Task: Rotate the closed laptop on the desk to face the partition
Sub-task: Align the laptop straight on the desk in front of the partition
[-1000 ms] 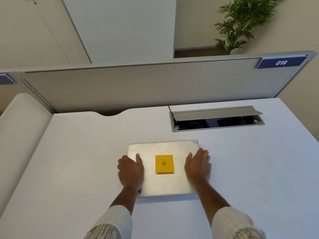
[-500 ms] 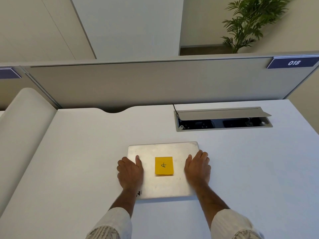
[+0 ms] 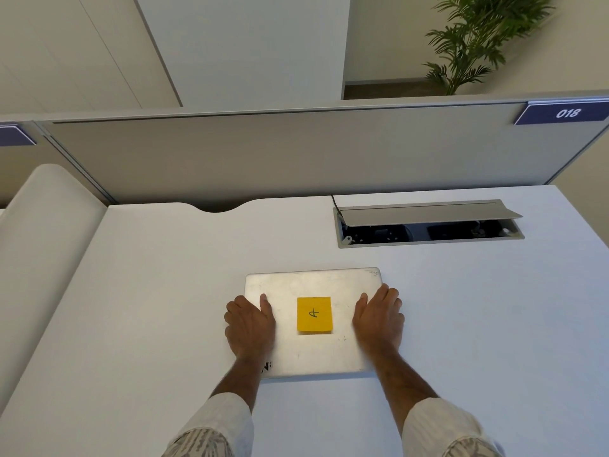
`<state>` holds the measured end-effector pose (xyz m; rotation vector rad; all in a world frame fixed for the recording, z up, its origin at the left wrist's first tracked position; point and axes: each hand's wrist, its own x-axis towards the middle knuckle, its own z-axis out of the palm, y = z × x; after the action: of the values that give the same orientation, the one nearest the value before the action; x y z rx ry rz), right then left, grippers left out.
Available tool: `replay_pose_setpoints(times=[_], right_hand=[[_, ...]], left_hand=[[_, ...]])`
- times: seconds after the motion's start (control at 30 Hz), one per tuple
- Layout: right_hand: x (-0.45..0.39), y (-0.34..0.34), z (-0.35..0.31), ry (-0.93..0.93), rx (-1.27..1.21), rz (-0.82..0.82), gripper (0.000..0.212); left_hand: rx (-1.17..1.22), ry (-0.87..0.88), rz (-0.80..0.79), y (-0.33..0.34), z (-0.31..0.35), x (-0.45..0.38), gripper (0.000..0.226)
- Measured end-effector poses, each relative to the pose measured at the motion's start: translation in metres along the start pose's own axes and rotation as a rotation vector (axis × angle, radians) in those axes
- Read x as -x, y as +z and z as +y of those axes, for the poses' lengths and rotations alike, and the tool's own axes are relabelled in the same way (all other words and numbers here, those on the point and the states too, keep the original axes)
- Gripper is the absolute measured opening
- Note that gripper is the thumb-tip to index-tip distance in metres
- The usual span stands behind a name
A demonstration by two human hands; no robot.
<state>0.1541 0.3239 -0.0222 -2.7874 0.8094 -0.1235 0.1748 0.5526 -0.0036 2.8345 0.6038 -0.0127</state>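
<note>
A closed silver laptop (image 3: 313, 285) lies flat on the white desk (image 3: 148, 291), its long edges roughly parallel to the grey partition (image 3: 296, 153) behind. A yellow sticky note (image 3: 314, 314) with a handwritten mark sits in the middle of the lid. My left hand (image 3: 250, 326) grips the laptop's left edge, thumb on the lid and fingers curled over the side. My right hand (image 3: 379, 319) holds the right edge the same way. Part of a dark logo shows by my left wrist.
An open cable hatch (image 3: 428, 222) with a raised grey flap is set into the desk behind and to the right of the laptop, with a black cable running into it. A blue label reading 018 (image 3: 565, 113) is on the partition. A potted plant (image 3: 471, 41) stands beyond.
The laptop and both hands hold almost the same pose. The view has shifted slightly, so the partition and hatch sit a little further right in the frame.
</note>
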Motion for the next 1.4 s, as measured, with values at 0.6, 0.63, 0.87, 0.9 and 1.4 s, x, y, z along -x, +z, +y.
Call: replay_pose_setpoints(times=[0.6,0.63,0.87,0.9,1.4], right_hand=[[0.0008,0.0019,-0.0007,0.001,0.021,0.018,0.039],[0.0011,0.0017,-0.0005,0.001,0.020,0.017,0.039],[0.0019,0.0000,-0.0004,-0.003,0.017,0.010,0.039],[0.0019,-0.0001,-0.0004,-0.003,0.017,0.011,0.039],[0.0012,-0.0021,-0.0022,0.005,0.022,0.000,0.042]], left_hand=[[-0.036,0.007,0.026,0.0034,0.0005,-0.0014,0.045],[-0.034,0.008,0.026,0.0033,0.0006,-0.0013,0.045],[-0.019,0.014,0.032,0.0029,-0.0001,-0.0006,0.045],[-0.018,0.016,0.035,0.0033,-0.0002,-0.0007,0.044],[-0.021,0.007,0.051,0.0051,0.0001,-0.0012,0.044]])
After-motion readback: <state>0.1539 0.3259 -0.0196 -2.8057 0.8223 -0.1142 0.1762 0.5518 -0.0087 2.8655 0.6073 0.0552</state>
